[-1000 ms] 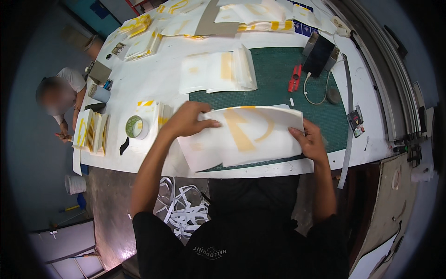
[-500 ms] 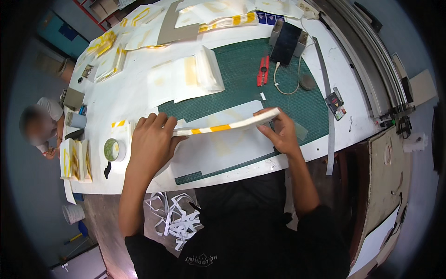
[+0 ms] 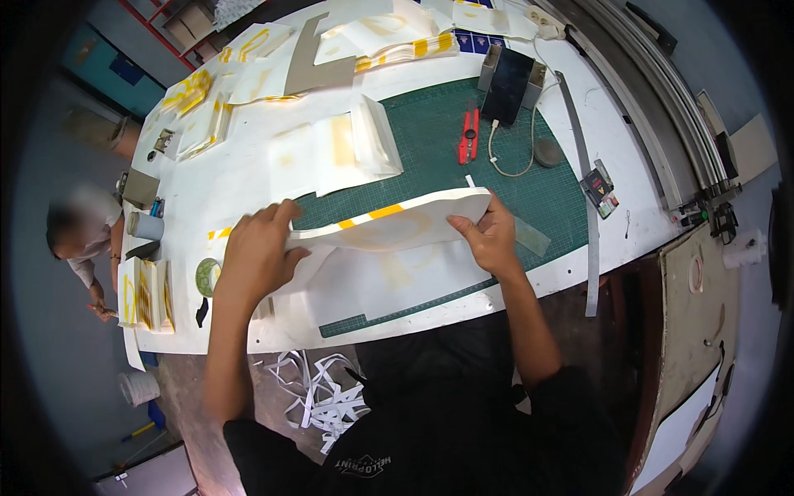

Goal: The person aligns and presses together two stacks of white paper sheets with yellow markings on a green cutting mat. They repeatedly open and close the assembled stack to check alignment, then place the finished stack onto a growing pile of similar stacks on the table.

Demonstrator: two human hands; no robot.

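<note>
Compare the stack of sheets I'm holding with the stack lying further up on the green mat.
The held stack is lifted and bowed between the left hand and right hand, edge toward the camera; the far stack lies flat and untouched. The held stack shows orange edge stripes; the far stack shows its pale yellow-marked top. Both are white sheets over the green mat.

Dark phone screen propped, blue cards behind

Bright, even overhead light — fisheye edges bend, darken.
</note>
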